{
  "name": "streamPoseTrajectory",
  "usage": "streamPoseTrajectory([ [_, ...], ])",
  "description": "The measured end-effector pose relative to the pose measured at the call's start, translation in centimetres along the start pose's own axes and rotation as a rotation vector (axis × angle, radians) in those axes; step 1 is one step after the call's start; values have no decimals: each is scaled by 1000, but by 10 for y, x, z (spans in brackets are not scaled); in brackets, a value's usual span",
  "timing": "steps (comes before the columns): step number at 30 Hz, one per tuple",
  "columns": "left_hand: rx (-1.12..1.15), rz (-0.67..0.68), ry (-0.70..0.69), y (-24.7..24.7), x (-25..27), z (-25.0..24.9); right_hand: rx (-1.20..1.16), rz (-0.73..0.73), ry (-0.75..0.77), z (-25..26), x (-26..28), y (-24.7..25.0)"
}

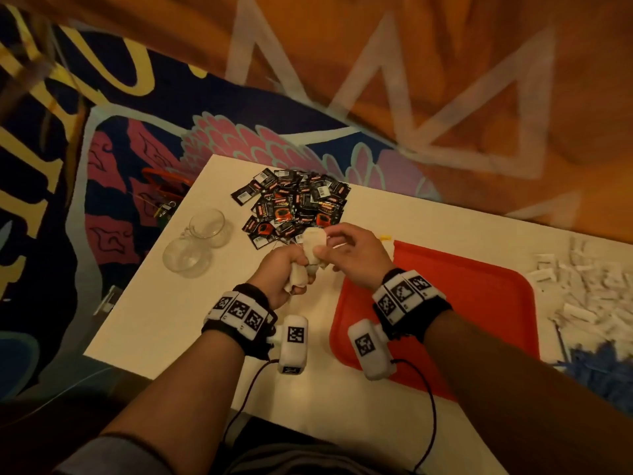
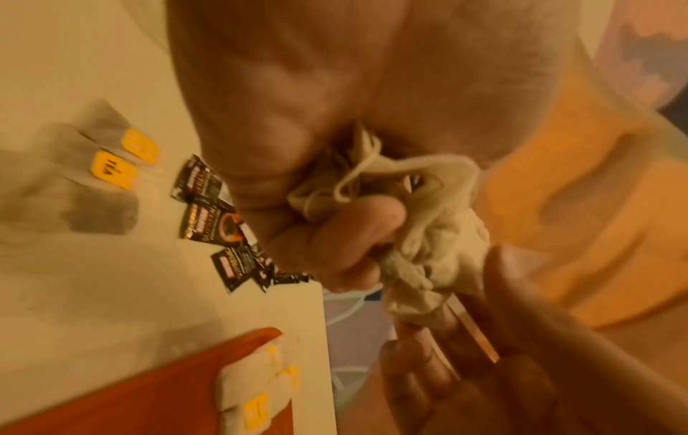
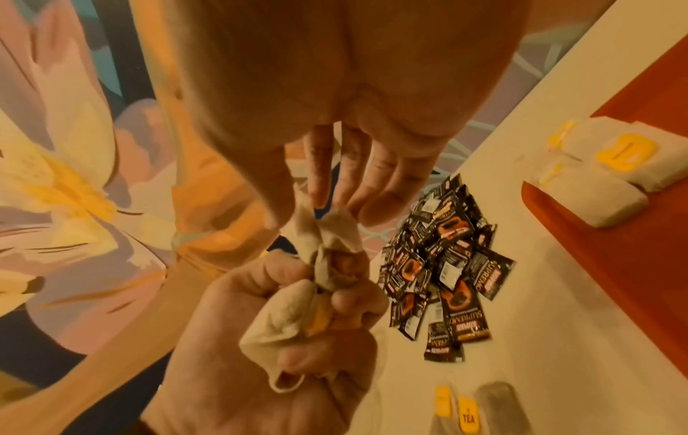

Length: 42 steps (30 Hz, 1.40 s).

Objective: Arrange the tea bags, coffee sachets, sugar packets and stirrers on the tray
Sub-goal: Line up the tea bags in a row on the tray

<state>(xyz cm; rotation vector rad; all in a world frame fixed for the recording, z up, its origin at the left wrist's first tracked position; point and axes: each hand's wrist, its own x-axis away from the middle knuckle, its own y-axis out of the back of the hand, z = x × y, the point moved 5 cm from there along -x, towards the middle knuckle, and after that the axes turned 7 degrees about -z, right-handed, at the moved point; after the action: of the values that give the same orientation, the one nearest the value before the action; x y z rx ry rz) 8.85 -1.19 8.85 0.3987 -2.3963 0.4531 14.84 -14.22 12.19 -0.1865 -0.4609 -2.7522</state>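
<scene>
Here, starting at my far left, two clear glass cups [image 1: 195, 241] stand touching each other near the edge of the white surface [image 1: 164, 313], smooth and rounded. Just right of them, toward the far edge, lies a loose heap of glossy black coffee sachets [image 1: 294, 204], small flat rectangles with orange print. My left hand [image 1: 284, 275] is curled into a fist round a crumpled bunch of tea bags [image 1: 299, 277], soft off-white paper with tangled string showing in the left wrist view. My right hand [image 1: 346, 250] pinches the upper end of that same bunch [image 3: 327, 232] between thumb and fingertips, its other fingers fairly straight, so both hands hold it above the surface between the sachets and the tray. A few flat tea bags with yellow tags [image 2: 115, 170] rest on the surface close to the sachets. To the right sits the red tray [image 1: 479, 303], smooth plastic with rounded corners, and pillow-shaped tea bags with yellow tags [image 3: 610, 173] lie at its far corner. Further right I see a blurred pile of white sugar packets [image 1: 589, 289], and nearest me a heap of thin blue stirrers [image 1: 603, 368].
</scene>
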Motion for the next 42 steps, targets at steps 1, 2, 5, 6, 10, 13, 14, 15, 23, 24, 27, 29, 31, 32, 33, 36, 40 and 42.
streamPoseTrajectory([
  [1,-12,27,-8,-10,2,-3,34,-31,21,2,0,7],
  [2,-11,61,-14,-19,3,-5,59,-63,29,3,1,15],
  [5,27,170,-19,-45,9,-10,28,-146,17,5,5,38],
  [6,39,207,-20,-52,10,-11,13,-176,9,5,6,46],
  [10,66,283,-39,-78,14,-11,-48,-246,-5,1,11,71],
  [13,123,289,-35,-91,11,-10,-162,-262,-58,-3,14,83],
  [14,152,283,-26,-94,11,-10,-221,-265,-79,-4,16,86],
  [15,177,278,-16,-97,10,-11,-277,-272,-94,-4,18,90],
  [23,2,107,-197,-100,-3,-25,-294,-380,-93,-10,23,126],
  [24,-59,93,-247,-102,-3,-29,-236,-386,-75,-10,23,129],
  [27,-285,94,-415,-119,6,-41,-74,-373,-7,-8,25,132],
  [29,-390,86,-518,-129,10,-49,11,-367,20,-6,27,132],
  [31,-445,64,-582,-136,12,-54,165,-352,35,-7,28,134],
  [32,-456,62,-600,-138,12,-56,283,-312,26,-9,29,134],
  [33,-462,65,-613,-139,13,-56,380,-264,5,-12,29,134],
  [36,-468,89,-619,-141,12,-55,304,-236,-63,-23,29,139],
  [40,-460,109,-574,-142,7,-49,-29,-272,-1,-20,24,139],
  [42,-413,97,-548,-142,3,-46,29,-295,-22,-24,22,138],
])
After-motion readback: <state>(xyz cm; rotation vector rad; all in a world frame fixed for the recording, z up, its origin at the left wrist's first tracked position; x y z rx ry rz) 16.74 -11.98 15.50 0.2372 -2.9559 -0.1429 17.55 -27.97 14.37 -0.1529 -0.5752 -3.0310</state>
